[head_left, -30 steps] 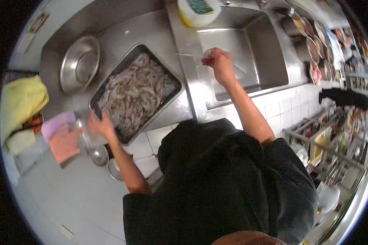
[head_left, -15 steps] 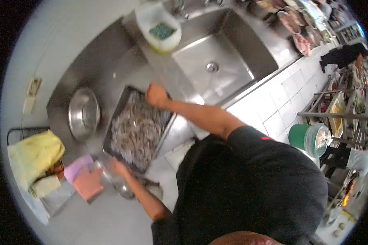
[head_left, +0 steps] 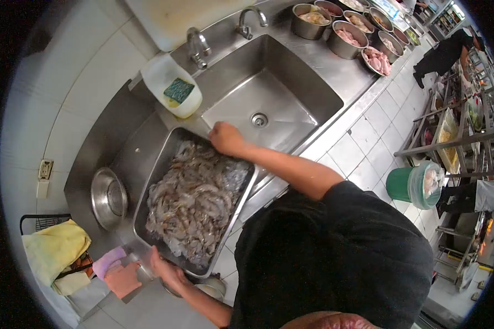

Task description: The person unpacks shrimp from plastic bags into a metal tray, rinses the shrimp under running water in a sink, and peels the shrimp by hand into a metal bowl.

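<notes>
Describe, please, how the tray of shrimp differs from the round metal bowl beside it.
The tray is rectangular; the bowl is round. The tray holds a heap of shrimp, while the bowl looks empty. The tray is clearly larger than the bowl. Both have a shiny, metallic-looking rim.

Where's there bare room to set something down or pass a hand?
Sink basin, around the drain; counter between basin and meat pots; narrow gap between steel bowl and shrimp tray. Crowded: those pots, the cloths, and tray edges near left hand and right hand.
</notes>
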A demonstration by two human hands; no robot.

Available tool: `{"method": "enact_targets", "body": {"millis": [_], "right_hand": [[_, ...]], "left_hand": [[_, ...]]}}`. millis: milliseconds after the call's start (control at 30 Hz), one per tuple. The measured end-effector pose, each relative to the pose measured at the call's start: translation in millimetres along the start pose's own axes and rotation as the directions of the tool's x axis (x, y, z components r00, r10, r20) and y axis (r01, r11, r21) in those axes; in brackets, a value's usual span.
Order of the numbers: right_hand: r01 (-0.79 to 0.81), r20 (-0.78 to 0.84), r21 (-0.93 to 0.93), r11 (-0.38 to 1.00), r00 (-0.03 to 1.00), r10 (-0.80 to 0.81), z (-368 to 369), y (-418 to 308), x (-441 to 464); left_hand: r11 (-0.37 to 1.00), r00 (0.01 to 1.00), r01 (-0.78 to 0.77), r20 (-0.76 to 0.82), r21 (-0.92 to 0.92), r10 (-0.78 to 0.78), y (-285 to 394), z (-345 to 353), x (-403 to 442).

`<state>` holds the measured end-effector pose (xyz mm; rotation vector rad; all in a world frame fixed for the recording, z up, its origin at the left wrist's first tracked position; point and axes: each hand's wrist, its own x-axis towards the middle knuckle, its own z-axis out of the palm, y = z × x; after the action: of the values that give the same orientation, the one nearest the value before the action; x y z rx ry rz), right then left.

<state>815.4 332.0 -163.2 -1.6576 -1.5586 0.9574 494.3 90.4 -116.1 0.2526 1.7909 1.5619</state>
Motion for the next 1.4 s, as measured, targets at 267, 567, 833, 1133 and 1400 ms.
{"method": "enact_targets", "body": {"millis": [267, 567, 833, 1133, 1400], "right_hand": [[-0.188, -0.028, 0.005, 0.982, 0.982, 0.188, -239, 94, 41], [-0.350, -0.326, -0.047, 0.936, 0.891, 0.317, -339, 205, 40], [-0.429, -0.282, 0.182, 0.885, 0.839, 0.465, -273, 247, 34], [-0.554, 0.032, 0.003, 0.832, 0.832, 0.554, -165, 356, 63], [0.505, 0.599, -0.801, 0.322, 0.664, 0.447, -165, 385, 96]], "left_hand": [[0.998, 0.974, 0.058, 0.221, -0.003, -0.056, -55, 213, -82], [0.869, 0.877, -0.155, 0.470, 0.470, -0.098, -130, 408, 18], [0.440, 0.924, -0.375, 0.365, 0.816, 0.111, -127, 505, 82], [0.364, 0.959, -0.267, 0.282, 0.892, 0.012, -163, 533, 107], [0.573, 0.973, -0.115, 0.207, 0.811, -0.098, -310, 509, 172]]}}
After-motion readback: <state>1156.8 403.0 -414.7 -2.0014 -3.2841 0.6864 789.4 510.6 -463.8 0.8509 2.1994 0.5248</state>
